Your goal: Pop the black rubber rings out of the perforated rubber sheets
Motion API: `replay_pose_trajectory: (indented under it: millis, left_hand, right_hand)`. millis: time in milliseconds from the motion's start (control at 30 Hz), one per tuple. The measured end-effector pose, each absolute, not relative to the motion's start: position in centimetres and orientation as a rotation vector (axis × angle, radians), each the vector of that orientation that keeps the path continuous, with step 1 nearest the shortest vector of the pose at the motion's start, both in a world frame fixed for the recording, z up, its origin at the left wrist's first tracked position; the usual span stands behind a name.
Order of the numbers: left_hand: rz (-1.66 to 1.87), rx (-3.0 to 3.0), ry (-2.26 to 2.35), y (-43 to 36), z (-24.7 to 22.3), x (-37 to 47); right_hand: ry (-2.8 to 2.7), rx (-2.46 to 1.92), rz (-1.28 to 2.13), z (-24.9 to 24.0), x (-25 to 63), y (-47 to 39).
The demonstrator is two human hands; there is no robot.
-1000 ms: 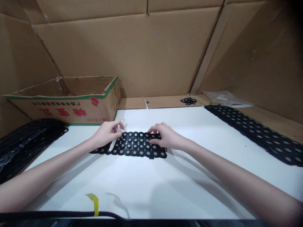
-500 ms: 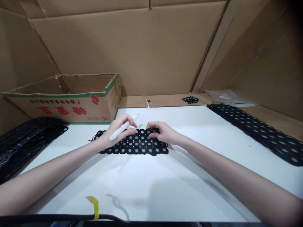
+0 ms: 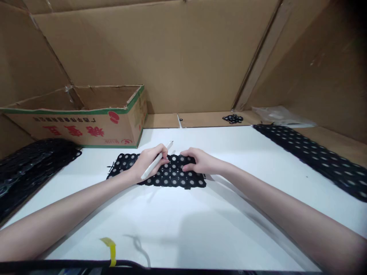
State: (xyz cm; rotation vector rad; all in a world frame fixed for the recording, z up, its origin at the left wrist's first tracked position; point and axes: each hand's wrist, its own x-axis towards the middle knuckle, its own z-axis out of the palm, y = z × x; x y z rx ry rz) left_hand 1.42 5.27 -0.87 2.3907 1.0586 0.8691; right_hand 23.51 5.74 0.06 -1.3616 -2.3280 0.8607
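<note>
- Cardboard wall [image 3: 160, 53]: far side, also left & right, prob. screening our spot; no writing we can read.
- White table [image 3: 160, 225]: under our hands, so black pcs show up well.
- Box [image 3: 119, 133]: far left, prob. set back for elbow room. Print's upside down: big red chars, we read 糖 at right end; smaller dark line incl. 广西; rest too blurry.
- Long sheet [image 3: 309, 156]: black w/ pale dots, right side, prob. parked out of our way.
- Black heap [image 3: 31, 164]: left, shiny, beside box.
- Short sheet [image 3: 172, 173]: same dots, mid-table, under both hands.
- Plastic bag [image 3: 282, 115]: far right, no label visible.
- Right hand [image 3: 197, 162]: thumb & index parted on sheet's right part, prob. steadying it; can't tell if they pinch it.
- Left hand [image 3: 150, 162]: over sheet's middle, fingers curled round pen [image 3: 153, 165], dark tip aimed far, prob. to clear the sheet; no brand readable.
- Ring pile [image 3: 233, 118]: far right.
- Yellow tape [image 3: 112, 252]: near left, on black cable [image 3: 57, 264], maybe a marker.
- Loose ring [image 3: 181, 119]: far middle.
</note>
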Motion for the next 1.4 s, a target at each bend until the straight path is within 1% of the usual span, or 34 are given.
replay_pose_trajectory:
  millis: [167,333,467,733,867,1133,1400]
  left_hand:
    - [0.943,2.374,1.089,5.3,-1.0,1.4]
    - [1.057,2.349,1.081,5.1,-0.8,1.2]
    - [1.079,2.393,1.061,5.0,-0.7,1.2]
    - [1.065,2.413,1.066,5.1,-0.9,1.1]
    - [1.093,2.377,1.059,5.2,-1.0,1.1]
    - [1.281,2.251,1.006,5.0,-1.2,1.0]
    - [1.265,2.323,1.007,5.1,-1.0,1.2]
  right_hand:
    - [-2.281,-1.137,1.122,0.1,23.7,6.2]
    - [-2.271,-1.002,1.260,0.8,23.7,5.9]
    - [-2.212,-0.994,1.236,0.7,23.5,5.4]
    - [-2.132,-0.968,1.318,0.4,23.2,5.8]
    - [-2.174,-0.988,1.214,0.3,23.5,5.8]
    - [-2.277,-1.102,1.057,0.7,23.6,5.2]
    - [-2.196,-1.028,1.192,0.2,23.4,5.3]
